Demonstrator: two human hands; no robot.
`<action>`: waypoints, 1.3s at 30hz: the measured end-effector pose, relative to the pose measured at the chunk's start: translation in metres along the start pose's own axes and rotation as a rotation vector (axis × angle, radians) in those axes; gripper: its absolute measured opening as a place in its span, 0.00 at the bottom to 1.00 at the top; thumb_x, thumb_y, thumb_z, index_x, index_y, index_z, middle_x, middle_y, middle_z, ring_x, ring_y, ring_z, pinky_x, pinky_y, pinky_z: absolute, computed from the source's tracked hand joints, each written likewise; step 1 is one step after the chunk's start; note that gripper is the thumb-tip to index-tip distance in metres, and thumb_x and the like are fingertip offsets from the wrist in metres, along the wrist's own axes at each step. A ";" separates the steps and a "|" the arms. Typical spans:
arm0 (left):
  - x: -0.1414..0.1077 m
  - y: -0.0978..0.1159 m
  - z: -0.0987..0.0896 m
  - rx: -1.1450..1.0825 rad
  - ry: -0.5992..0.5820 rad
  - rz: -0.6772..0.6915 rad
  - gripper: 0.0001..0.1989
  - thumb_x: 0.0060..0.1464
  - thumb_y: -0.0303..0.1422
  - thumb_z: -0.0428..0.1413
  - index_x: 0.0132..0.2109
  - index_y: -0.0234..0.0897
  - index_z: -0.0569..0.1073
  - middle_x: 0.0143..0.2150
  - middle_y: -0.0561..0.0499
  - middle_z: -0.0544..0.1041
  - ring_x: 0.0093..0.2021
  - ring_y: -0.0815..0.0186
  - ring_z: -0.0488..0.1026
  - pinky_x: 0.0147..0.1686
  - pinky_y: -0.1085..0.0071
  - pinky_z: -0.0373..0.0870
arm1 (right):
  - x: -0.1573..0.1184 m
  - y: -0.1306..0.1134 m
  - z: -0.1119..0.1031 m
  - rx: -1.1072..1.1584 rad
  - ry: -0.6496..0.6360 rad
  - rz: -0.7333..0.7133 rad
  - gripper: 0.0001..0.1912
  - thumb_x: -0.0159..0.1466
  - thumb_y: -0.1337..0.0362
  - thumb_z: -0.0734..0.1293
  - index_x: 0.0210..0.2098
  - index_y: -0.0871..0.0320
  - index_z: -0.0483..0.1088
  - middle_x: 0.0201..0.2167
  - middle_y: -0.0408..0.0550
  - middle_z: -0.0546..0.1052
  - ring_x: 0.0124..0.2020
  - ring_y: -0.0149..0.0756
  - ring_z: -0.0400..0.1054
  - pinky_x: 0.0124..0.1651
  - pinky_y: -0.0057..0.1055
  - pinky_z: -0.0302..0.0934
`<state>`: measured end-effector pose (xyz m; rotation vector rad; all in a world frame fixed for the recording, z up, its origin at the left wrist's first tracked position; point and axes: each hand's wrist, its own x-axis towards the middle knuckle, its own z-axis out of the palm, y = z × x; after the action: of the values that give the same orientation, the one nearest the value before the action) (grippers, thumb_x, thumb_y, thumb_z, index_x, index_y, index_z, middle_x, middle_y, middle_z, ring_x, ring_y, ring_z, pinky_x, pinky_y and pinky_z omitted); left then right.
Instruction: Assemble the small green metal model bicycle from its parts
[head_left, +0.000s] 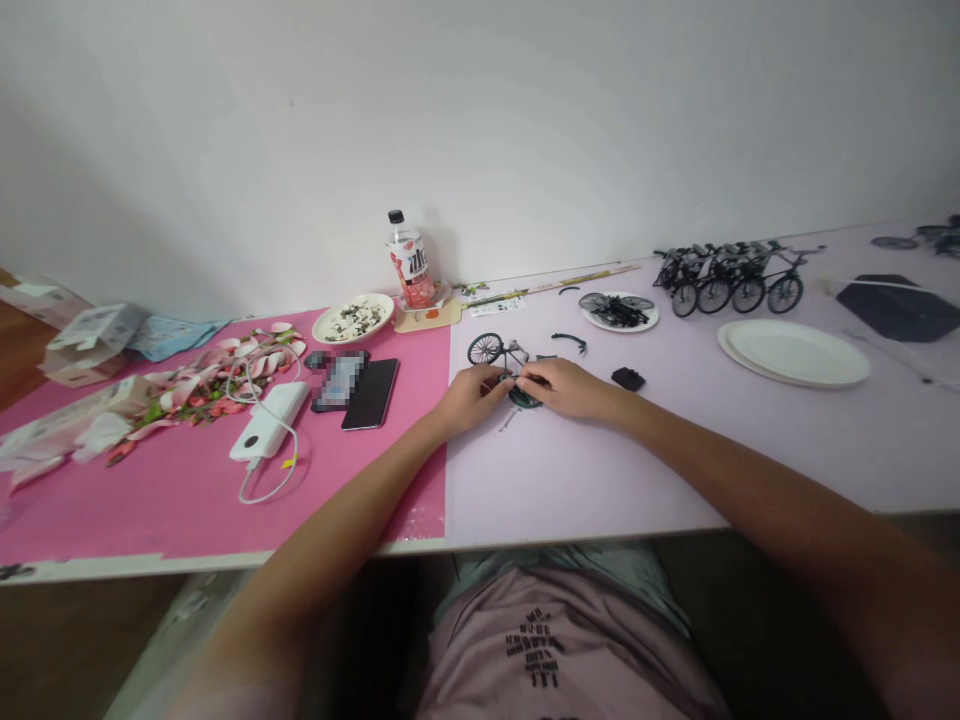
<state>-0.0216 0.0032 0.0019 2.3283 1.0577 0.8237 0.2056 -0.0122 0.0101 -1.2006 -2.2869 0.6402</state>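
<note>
A small black model bicycle (486, 348) lies on the pale table between my two hands, one spoked wheel pointing away from me and the other partly covered by my fingers. My left hand (477, 396) is closed on its near left side. From the right, my right hand (559, 386) pinches the same model near the lower wheel. Any small part between the fingertips is hidden. Just beyond my right hand lies a curved dark piece (571, 343). A small black block (628, 379) sits to the right, by my forearm.
A plate of black parts (619, 325) stands behind, with several finished model bicycles (731, 280) to its right. Stacked white plates (806, 355) lie at right. On the pink left side are a power bank (270, 420), phones (371, 394), a bottle (412, 265) and artificial petals (195, 385).
</note>
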 end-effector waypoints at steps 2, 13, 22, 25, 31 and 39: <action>0.000 -0.001 0.000 0.000 0.001 0.005 0.18 0.67 0.45 0.53 0.42 0.36 0.81 0.38 0.48 0.82 0.35 0.64 0.77 0.36 0.71 0.72 | 0.000 0.000 0.000 0.002 0.002 -0.001 0.15 0.73 0.55 0.60 0.35 0.55 0.71 0.32 0.47 0.77 0.33 0.37 0.67 0.37 0.34 0.54; 0.000 0.000 0.000 0.003 -0.002 -0.007 0.18 0.67 0.44 0.53 0.43 0.36 0.81 0.38 0.48 0.83 0.35 0.64 0.77 0.37 0.71 0.72 | 0.001 0.001 0.000 0.006 0.002 0.009 0.14 0.73 0.55 0.61 0.35 0.55 0.71 0.32 0.47 0.77 0.33 0.38 0.67 0.37 0.34 0.54; 0.000 -0.002 0.001 -0.004 -0.002 -0.015 0.18 0.67 0.45 0.53 0.43 0.36 0.81 0.39 0.48 0.82 0.35 0.64 0.77 0.37 0.70 0.73 | 0.001 0.000 -0.001 0.008 -0.001 0.010 0.15 0.73 0.54 0.61 0.35 0.55 0.72 0.32 0.47 0.77 0.33 0.38 0.67 0.37 0.34 0.54; 0.000 -0.002 0.001 -0.006 -0.003 -0.012 0.18 0.67 0.45 0.53 0.43 0.36 0.81 0.38 0.48 0.82 0.35 0.64 0.77 0.37 0.70 0.73 | 0.001 0.000 -0.001 0.010 -0.001 0.005 0.15 0.72 0.54 0.61 0.35 0.55 0.72 0.32 0.47 0.77 0.32 0.38 0.66 0.36 0.34 0.54; 0.000 0.001 0.000 0.003 -0.007 -0.012 0.18 0.67 0.44 0.53 0.42 0.36 0.81 0.38 0.48 0.82 0.36 0.64 0.77 0.38 0.70 0.73 | 0.000 -0.001 -0.001 0.004 -0.003 -0.001 0.15 0.73 0.55 0.60 0.35 0.55 0.71 0.32 0.47 0.77 0.33 0.38 0.67 0.37 0.34 0.54; 0.000 0.000 0.000 -0.007 -0.009 -0.018 0.18 0.67 0.45 0.53 0.43 0.36 0.81 0.40 0.47 0.83 0.36 0.63 0.77 0.37 0.70 0.72 | 0.001 0.001 0.000 -0.006 -0.009 0.015 0.15 0.73 0.55 0.60 0.35 0.55 0.71 0.32 0.46 0.77 0.32 0.37 0.67 0.37 0.33 0.54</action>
<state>-0.0214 0.0030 0.0021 2.3110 1.0690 0.8074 0.2059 -0.0109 0.0094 -1.2213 -2.2906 0.6455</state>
